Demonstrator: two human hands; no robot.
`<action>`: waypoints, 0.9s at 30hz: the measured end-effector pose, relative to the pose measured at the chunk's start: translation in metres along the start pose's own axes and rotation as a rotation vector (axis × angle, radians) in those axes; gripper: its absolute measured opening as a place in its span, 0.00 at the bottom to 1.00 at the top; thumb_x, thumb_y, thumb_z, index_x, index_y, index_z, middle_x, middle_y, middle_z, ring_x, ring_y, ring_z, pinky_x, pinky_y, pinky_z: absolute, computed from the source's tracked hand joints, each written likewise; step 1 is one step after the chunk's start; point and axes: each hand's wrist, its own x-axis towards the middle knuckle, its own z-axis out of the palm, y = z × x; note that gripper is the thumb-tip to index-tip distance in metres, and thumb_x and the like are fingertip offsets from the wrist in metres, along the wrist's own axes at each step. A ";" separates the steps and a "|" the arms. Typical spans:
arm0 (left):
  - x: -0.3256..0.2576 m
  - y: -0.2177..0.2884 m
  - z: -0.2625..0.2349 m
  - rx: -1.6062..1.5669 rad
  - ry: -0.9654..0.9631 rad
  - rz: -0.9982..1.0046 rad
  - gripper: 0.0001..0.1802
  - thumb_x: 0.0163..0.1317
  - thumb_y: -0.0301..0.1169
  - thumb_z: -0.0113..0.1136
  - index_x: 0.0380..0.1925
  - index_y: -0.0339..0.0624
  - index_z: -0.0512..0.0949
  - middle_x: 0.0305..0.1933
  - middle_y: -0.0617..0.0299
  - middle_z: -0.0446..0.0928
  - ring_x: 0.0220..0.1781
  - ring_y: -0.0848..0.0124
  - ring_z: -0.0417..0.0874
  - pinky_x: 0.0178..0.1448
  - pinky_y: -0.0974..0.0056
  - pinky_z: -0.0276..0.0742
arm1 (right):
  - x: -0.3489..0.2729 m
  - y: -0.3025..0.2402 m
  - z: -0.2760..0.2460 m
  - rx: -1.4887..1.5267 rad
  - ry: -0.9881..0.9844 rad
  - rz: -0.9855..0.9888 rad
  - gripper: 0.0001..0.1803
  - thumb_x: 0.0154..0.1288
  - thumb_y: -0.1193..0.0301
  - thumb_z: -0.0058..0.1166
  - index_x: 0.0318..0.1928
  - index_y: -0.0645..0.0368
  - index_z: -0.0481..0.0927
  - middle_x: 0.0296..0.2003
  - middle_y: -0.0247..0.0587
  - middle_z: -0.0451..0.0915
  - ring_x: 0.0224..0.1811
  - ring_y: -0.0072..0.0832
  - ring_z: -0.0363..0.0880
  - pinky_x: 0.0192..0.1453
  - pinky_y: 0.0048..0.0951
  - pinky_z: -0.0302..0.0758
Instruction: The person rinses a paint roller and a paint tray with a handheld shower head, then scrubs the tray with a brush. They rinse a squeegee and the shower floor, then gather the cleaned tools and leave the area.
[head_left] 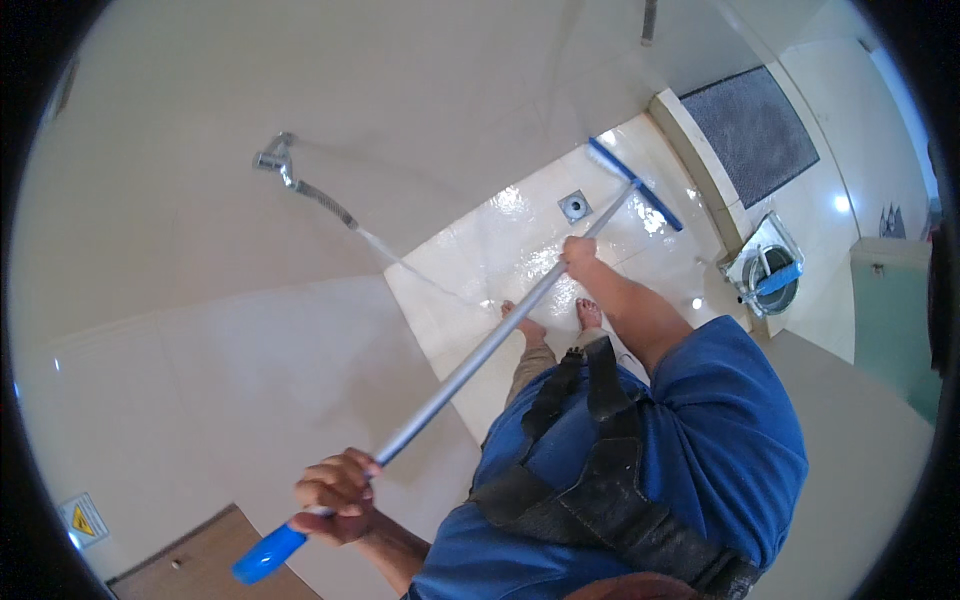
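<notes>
A long floor squeegee with a grey metal pole (470, 365) and a blue blade (636, 185) reaches across the wet tiled floor (480, 270). My left hand (338, 492) grips the pole near its blue end cap (265, 553). My right hand (580, 257) holds the pole farther down, closer to the blade. The blade rests on the floor just beyond a round drain (574, 206). My bare feet (555, 315) stand on the wet tiles below the drain.
A hand spray with a metal hose (300, 180) hangs on the tiled wall at left. A raised step and a dark mat (750, 125) lie at the upper right. A mop bucket (768, 275) stands by the step. A wooden door (190, 565) is at lower left.
</notes>
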 end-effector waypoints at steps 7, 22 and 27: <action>0.000 0.072 -0.026 -0.048 -0.020 0.102 0.37 0.69 0.63 0.39 0.12 0.46 0.68 0.07 0.68 0.62 0.10 0.76 0.66 0.20 0.67 0.71 | -0.068 -0.063 0.074 1.081 -0.033 0.490 0.16 0.64 0.74 0.45 0.52 0.64 0.68 0.33 0.47 0.72 0.29 0.37 0.74 0.25 0.42 0.73; -0.005 0.043 -0.007 -0.260 -0.167 -0.021 0.34 0.66 0.62 0.48 0.18 0.44 0.77 0.09 0.68 0.69 0.11 0.75 0.70 0.25 0.63 0.77 | -0.117 0.039 -0.026 1.123 0.206 0.616 0.11 0.63 0.75 0.41 0.44 0.68 0.71 0.33 0.50 0.71 0.28 0.37 0.73 0.26 0.40 0.72; 0.005 0.028 -0.007 -0.310 -0.319 0.020 0.36 0.67 0.63 0.47 0.17 0.41 0.76 0.08 0.65 0.69 0.10 0.75 0.67 0.22 0.65 0.74 | -0.098 0.103 0.012 1.321 -0.106 0.642 0.13 0.65 0.74 0.39 0.46 0.66 0.70 0.38 0.49 0.72 0.31 0.37 0.73 0.26 0.43 0.72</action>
